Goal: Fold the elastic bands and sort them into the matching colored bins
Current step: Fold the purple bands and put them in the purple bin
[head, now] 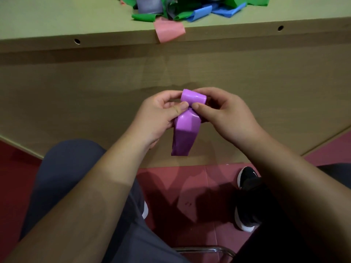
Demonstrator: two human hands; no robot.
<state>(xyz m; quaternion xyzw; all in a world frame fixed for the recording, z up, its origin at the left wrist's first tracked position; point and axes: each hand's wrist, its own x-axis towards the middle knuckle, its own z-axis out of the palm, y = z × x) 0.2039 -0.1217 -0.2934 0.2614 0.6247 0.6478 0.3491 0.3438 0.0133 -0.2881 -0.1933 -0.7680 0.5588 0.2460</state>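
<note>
Two hands work one purple band (187,120) in front of the person, below the desk edge. Left hand (157,118) pinches the band w/ thumb and fingers closed on its left side; right hand (224,114) does the same from the right, thumb tip pressed near the middle, fingers curled behind. Upper end of the band is rolled into a short tube between the fingertips of both hands; the rest hangs down loose as a flat doubled strip, its lower end free in the air.

Behind the hands stands the wood front panel (95,88) of a desk. Up on the desk top (57,18), well apart from the hands, lies a heap of bands (180,8): green, blue, grey mixed, overlapping. A pink band (169,31) sits at the heap's near side and droops over the desk edge. Two small round holes show in the edge strip.

Below: grey trousers (72,177) on the left leg, black shoe (248,179) w/ white sole on red floor tiles (190,186), a small pale mark on its upper too tiny to read. A chrome chair tube (205,249) at bottom. No readable writing elsewhere. No bins in view.
</note>
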